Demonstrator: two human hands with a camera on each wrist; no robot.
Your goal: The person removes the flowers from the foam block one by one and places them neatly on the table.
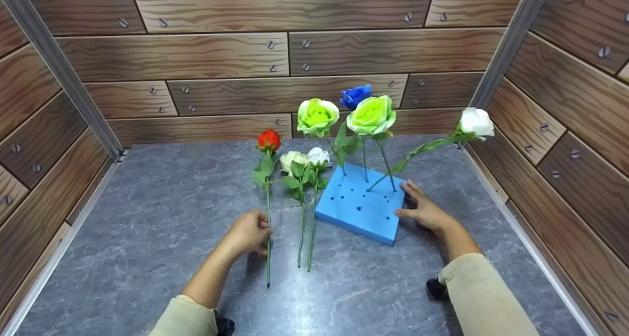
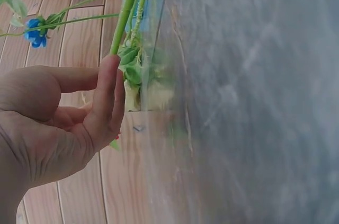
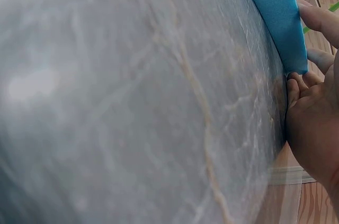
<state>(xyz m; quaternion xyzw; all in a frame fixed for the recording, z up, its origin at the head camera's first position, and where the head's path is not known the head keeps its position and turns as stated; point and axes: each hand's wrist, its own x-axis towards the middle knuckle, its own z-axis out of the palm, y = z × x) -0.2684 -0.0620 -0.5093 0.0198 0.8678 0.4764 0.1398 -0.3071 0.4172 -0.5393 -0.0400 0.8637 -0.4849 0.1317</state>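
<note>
My left hand [image 1: 249, 234] pinches the lower stem of an artificial red rose [image 1: 269, 140]; in the left wrist view the green stem end [image 2: 125, 17] juts past the fingertips. The rose's head points toward the back wall. My right hand [image 1: 426, 209] holds the right edge of a blue foam block [image 1: 351, 210], thumb at its near right side, other fingers farther back. The right wrist view shows the block's side [image 3: 278, 15] against these fingers. Two green roses [image 1: 317, 116], a blue rose [image 1: 356, 97] and a leaning white rose [image 1: 475, 123] stand in the block.
Between the red rose and the block lie a cream rose [image 1: 293, 163] and a smaller white rose [image 1: 318, 156], stems toward me. Several holes dot the block's top. Wood-patterned walls [image 1: 206, 56] enclose the grey marbled table [image 1: 147, 238] at the back and sides.
</note>
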